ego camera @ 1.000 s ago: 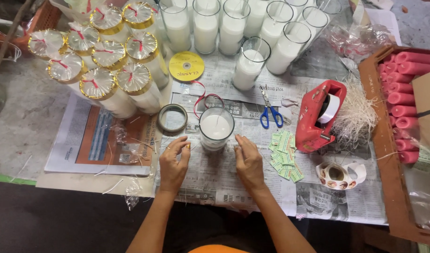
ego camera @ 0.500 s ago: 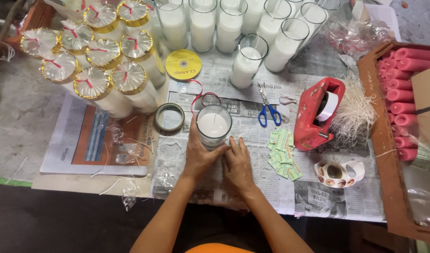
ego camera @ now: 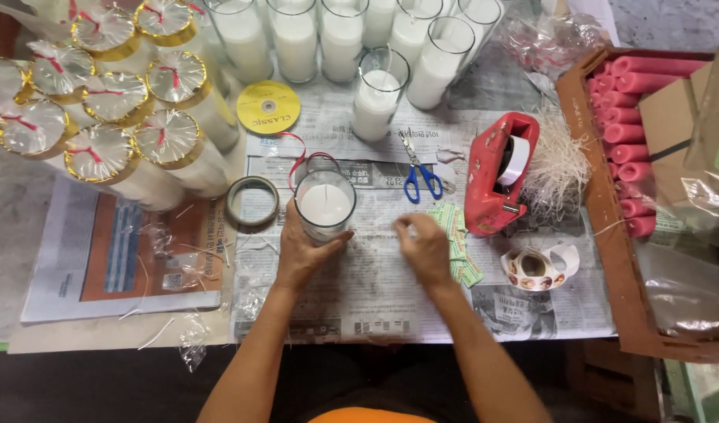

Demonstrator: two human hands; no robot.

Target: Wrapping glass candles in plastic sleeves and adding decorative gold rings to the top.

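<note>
A clear glass candle jar [ego camera: 325, 205] filled with white wax stands on the newspaper [ego camera: 359, 290] in front of me. My left hand [ego camera: 301, 252] wraps around its near side and grips it. To the right of the jar, my right hand [ego camera: 424, 247] has its fingers curled and hovers over a small pile of green paper labels [ego camera: 456, 235]; whether it pinches one I cannot tell. A red ribbon [ego camera: 301, 157] loops behind the jar.
Wrapped candles with gold rims [ego camera: 101, 117] fill the far left; unwrapped jar candles [ego camera: 379, 98] line the back. Also here: a yellow disc [ego camera: 268, 106], tape ring [ego camera: 252, 201], blue scissors [ego camera: 419, 176], red tape dispenser [ego camera: 496, 176], sticker roll [ego camera: 533, 269], and a box of pink candles [ego camera: 626, 125].
My left hand went from pinching beside the jar to gripping it. My right hand left the jar's base and moved right onto the green labels. The view shifted right.
</note>
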